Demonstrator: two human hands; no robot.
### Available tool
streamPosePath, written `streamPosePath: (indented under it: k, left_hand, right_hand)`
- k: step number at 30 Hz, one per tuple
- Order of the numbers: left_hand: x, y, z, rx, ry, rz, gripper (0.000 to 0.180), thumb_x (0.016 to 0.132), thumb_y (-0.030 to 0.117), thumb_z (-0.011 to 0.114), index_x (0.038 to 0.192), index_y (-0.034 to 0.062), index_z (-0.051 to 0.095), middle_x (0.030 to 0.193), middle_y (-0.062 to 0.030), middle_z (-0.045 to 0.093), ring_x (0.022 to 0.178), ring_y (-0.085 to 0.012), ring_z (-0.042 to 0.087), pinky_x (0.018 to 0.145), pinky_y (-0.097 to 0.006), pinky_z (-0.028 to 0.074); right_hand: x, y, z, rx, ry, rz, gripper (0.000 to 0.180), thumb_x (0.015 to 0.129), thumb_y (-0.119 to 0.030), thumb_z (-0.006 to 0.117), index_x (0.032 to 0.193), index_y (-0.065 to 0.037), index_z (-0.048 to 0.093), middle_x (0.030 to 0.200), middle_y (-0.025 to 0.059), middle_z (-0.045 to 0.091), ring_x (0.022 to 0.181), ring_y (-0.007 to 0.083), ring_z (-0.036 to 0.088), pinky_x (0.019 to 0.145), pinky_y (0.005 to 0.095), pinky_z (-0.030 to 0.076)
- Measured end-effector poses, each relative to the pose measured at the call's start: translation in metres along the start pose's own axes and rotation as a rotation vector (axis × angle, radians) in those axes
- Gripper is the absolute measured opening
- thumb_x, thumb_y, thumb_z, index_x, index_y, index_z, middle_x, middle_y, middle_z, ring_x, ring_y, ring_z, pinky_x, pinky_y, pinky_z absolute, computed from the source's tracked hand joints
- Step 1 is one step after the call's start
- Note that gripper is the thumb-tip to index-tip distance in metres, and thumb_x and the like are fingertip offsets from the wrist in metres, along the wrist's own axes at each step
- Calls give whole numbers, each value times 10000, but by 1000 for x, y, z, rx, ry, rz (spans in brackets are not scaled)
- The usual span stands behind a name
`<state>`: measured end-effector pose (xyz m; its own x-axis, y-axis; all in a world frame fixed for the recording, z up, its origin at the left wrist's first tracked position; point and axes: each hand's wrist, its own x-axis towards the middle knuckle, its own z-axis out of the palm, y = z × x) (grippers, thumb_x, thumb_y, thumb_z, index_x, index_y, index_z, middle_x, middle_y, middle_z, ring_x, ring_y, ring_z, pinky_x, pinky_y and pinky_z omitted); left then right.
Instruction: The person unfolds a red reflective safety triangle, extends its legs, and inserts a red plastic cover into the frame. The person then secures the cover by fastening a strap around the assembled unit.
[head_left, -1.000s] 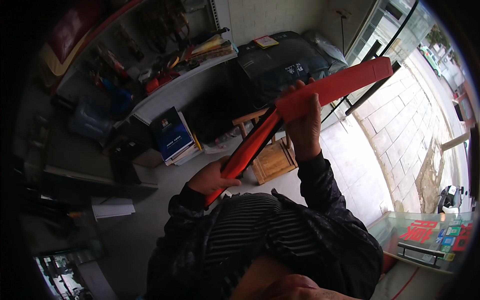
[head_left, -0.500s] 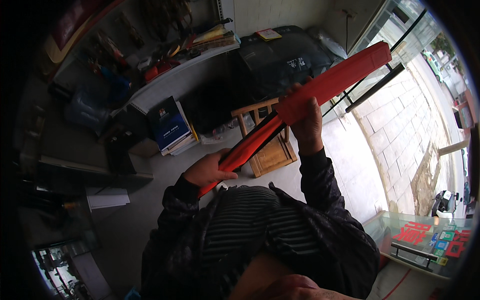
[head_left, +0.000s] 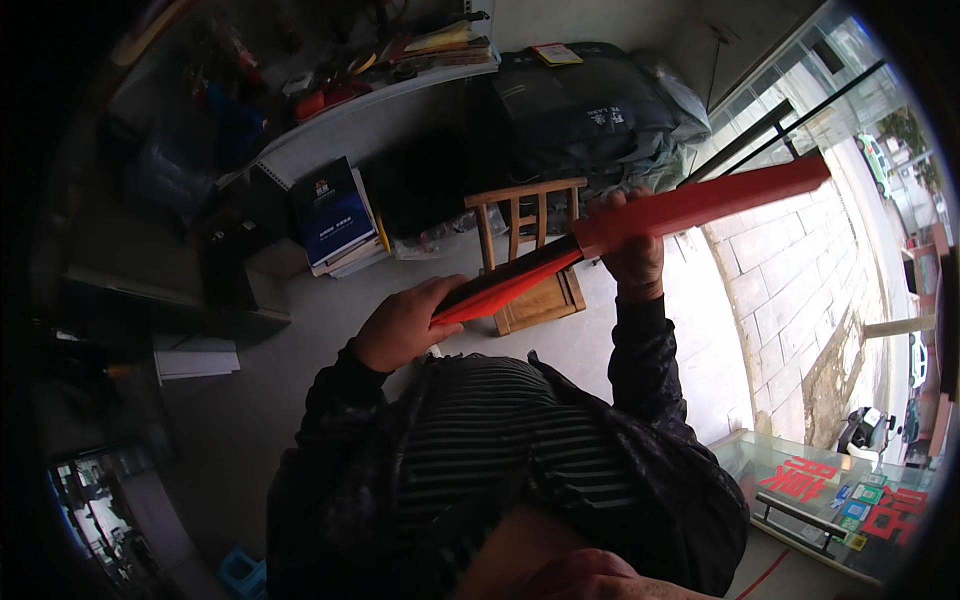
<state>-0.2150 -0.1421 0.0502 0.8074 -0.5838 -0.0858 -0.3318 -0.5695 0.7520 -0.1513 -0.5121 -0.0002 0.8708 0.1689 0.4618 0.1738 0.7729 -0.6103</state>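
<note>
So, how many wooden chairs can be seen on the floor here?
1. The wooden chair stands on the grey floor, partly behind the long red strip. Others may be hidden in the dark left side.

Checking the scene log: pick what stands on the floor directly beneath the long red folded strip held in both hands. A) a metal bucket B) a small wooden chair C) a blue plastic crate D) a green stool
B: the small wooden chair with a slatted back stands on the grey floor right under the long red folded strip, between the left hand and the right hand.
</note>
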Motion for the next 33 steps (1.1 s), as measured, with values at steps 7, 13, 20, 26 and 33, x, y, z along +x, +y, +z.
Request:
streamPosePath:
  k: [7,13,20,26,33]
  left_hand:
    - [-13,8,-2,189,131,69,671,873,96,833,1486,143,563,1396,-120,685,1190,-332,724,999,-419,616]
    - [-20,9,-5,297,219,148,714,839,44,850,1487,117,560,1422,-99,684,1183,-293,737,994,-390,637]
    - [-25,5,-7,353,217,140,749,820,32,860,1500,125,560,1426,-99,679,1214,-292,723,1022,-383,629]
    - [-21,-11,-8,158,99,99,670,888,133,833,1500,121,562,1405,-117,689,1172,-294,737,979,-410,623]
    - [-9,-32,-6,-148,-129,-125,737,914,281,836,1550,93,515,1350,-190,709,1187,-319,727,1034,-425,553]
  right_hand:
    - [0,-7,-8,-72,-279,-6,561,910,-327,883,1342,-185,554,1288,39,702,1276,370,654,1046,649,549]
    - [-9,-4,-11,-101,-278,9,601,862,-342,915,1294,-167,537,1251,47,710,1269,418,658,1047,707,524]
    - [-11,5,-18,-69,-274,9,674,794,-362,963,1270,-141,542,1234,92,713,1213,455,677,989,649,587]
    - [-2,8,-4,-119,-275,159,705,774,-372,977,1288,-105,574,1284,165,707,1225,472,674,981,611,609]
    - [8,27,11,-135,-84,334,734,810,-345,954,1371,-43,590,1335,204,692,1267,402,677,1051,575,582]
